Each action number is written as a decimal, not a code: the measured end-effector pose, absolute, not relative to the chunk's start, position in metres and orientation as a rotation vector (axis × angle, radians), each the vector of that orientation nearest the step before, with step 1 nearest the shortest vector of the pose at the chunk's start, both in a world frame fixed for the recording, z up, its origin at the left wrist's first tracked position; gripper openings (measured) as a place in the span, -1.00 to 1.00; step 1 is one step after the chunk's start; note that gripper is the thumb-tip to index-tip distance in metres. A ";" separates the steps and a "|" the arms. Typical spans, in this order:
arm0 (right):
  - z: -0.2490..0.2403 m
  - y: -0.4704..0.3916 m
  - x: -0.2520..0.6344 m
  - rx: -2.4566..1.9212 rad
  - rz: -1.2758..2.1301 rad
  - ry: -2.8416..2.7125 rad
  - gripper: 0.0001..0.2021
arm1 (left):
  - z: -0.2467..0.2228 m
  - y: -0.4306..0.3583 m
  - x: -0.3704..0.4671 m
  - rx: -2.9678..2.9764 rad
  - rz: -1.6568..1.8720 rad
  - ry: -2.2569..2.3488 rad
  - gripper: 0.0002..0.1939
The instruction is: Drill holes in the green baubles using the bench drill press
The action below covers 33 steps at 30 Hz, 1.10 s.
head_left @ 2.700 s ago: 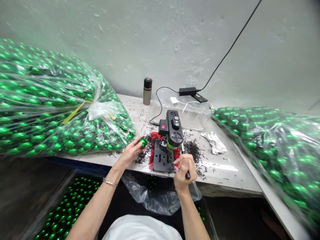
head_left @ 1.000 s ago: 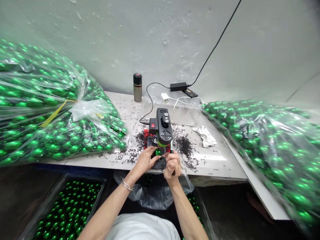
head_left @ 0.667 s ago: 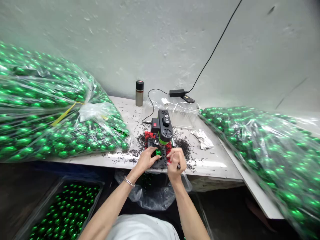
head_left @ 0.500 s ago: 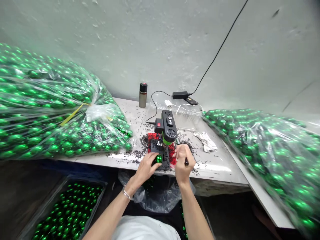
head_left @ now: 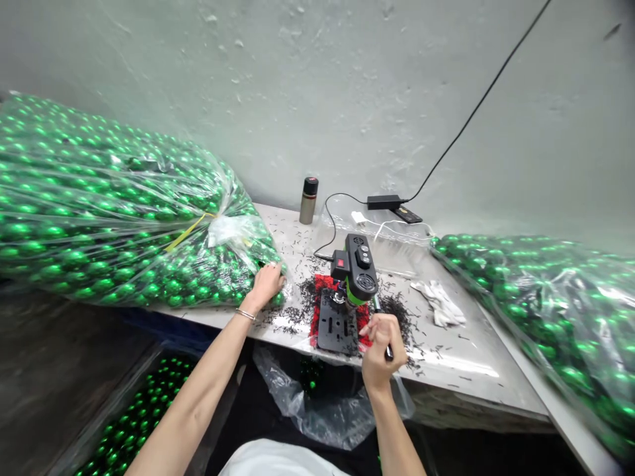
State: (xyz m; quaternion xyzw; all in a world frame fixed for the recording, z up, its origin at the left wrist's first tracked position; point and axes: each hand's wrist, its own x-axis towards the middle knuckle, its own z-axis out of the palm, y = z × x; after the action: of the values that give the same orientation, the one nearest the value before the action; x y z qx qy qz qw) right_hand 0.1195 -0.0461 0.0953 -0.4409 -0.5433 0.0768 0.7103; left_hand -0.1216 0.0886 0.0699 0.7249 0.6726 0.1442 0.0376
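A small black drill press [head_left: 361, 268] with a green ring stands on the table, its slotted base plate [head_left: 337, 324] bare over a red mat [head_left: 315, 330]. My right hand [head_left: 383, 347] is wrapped round the press's black lever handle [head_left: 389, 353]. At the opening of the big clear bag of shiny green balls [head_left: 124, 218] on the left is my left hand [head_left: 268, 283], its fingers curled in at the bag's edge; what they hold, if anything, is hidden. One green ball [head_left: 312, 384] shows in the clear plastic bag [head_left: 327, 416] below the table edge.
Black shavings [head_left: 397, 314] lie round the press. White gloves [head_left: 439, 304], a clear tray [head_left: 397, 248], a power adapter [head_left: 384, 202] and a bottle [head_left: 308, 200] are on the table. Another ball bag [head_left: 546, 304] lies right; a ball-filled crate [head_left: 133, 410] sits lower left.
My left hand has moved from the base plate to the left bag, and the green ball is gone from the plate. My right hand stays on the lever. The view has shifted left.
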 end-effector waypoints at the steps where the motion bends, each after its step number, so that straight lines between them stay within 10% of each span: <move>1: 0.095 -0.046 0.120 -0.979 0.169 -1.207 -0.68 | 0.069 0.094 -0.120 2.206 0.416 2.068 -0.74; 14: 0.088 -0.047 0.121 -0.982 0.152 -1.233 -0.69 | 0.092 0.101 -0.122 2.139 0.315 2.053 -0.74; 23: 0.089 -0.047 0.120 -1.002 0.183 -1.204 -0.70 | 0.078 0.034 -0.114 1.231 1.111 1.313 -0.42; 33: 0.133 -0.047 0.123 -1.083 0.221 -1.273 -0.67 | 0.023 0.002 -0.016 0.946 1.108 1.074 -0.64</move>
State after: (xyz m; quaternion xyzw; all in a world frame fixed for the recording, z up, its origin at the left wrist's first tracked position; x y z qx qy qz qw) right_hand 0.1232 -0.0468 0.1325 -0.4795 -0.5636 0.0978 0.6655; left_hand -0.0160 0.0022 0.0225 0.4110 0.4666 0.4813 0.6179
